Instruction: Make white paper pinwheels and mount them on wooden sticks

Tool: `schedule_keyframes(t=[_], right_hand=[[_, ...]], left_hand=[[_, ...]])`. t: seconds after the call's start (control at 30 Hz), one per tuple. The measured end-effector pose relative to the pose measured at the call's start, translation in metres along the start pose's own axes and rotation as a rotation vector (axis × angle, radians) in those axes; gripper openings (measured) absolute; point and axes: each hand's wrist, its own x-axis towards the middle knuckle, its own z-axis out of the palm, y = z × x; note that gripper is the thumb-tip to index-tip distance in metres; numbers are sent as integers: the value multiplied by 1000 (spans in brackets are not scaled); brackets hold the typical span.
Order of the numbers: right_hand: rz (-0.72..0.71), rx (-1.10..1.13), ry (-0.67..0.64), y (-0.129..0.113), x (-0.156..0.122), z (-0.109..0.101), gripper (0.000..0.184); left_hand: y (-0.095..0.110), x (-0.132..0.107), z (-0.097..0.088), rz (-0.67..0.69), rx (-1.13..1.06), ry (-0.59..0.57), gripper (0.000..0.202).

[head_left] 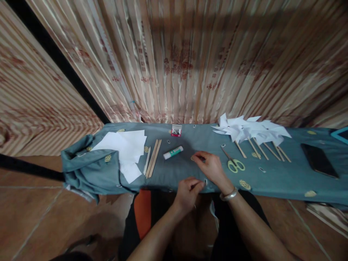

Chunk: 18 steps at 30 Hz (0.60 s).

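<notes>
Near the front edge of the cloth-covered table, my left hand (pixel 187 192) is closed, its thumb and fingers pressed together. Just beyond it, my right hand (pixel 210 166) pinches with its fingertips low over the cloth. Whatever either hand holds is too small or hidden to make out. A glue stick (pixel 173 152) lies left of my right hand, its cap on. To the right of that hand rest scissors (pixel 233 163) with yellow-green handles. Farther back stands a small open red-and-white box (pixel 176 131) with shiny metal bits, perhaps pins, inside.
White paper pinwheels (pixel 252 128) on wooden sticks overlap at the back right. A dark phone (pixel 318 159) lies farther right, near a blue-edged device (pixel 341 135). On the left are several wooden sticks (pixel 153 158), a white pencil-like stick (pixel 147 161) and white paper sheets (pixel 127 145). A curtain (pixel 176 65) hangs behind.
</notes>
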Motion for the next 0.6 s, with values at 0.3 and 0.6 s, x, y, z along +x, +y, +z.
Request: schedule_keyframes(t=[0.3, 0.6], right_hand=[[88, -124, -28, 38, 10, 5, 22], [17, -161, -103, 34, 13, 20, 22]], left_hand=[[24, -16, 8, 58, 203, -225, 18], [-14, -16, 43, 390, 822, -874, 14]])
